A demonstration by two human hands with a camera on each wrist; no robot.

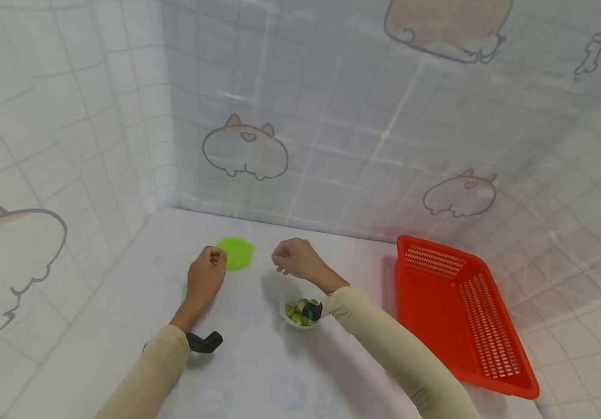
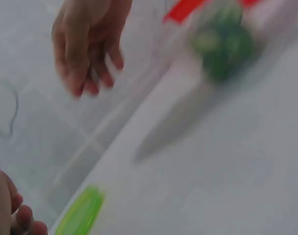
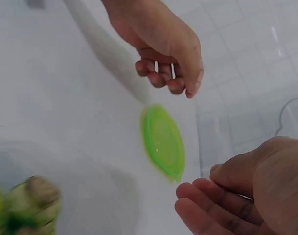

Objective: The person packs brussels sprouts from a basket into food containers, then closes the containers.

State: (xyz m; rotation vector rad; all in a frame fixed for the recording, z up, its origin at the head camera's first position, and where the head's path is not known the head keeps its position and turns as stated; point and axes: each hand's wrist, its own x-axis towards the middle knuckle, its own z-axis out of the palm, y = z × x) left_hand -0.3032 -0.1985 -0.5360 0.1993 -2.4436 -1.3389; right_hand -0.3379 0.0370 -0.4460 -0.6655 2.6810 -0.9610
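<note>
Both hands hover over the white table with nothing held, fingers loosely bent. The left hand (image 1: 206,274) is beside a bright green plastic lid (image 1: 239,254), overlapping its left edge in the head view. In the right wrist view that lid (image 3: 164,142) lies flat between the two hands. Beyond the lid's right side is the right hand (image 1: 300,259), its fingers relaxed toward the thumb. Under the right wrist stands a clear bowl (image 1: 283,307) of green vegetable pieces (image 1: 296,316), partly hidden by the wrist camera; these pieces (image 2: 224,46) look blurred in the left wrist view.
A large red plastic basket (image 1: 438,308) with perforated sides stands at the right of the table (image 1: 248,372). Walls with a tile pattern and cartoon animal drawings (image 1: 246,148) enclose the table at the back and both sides.
</note>
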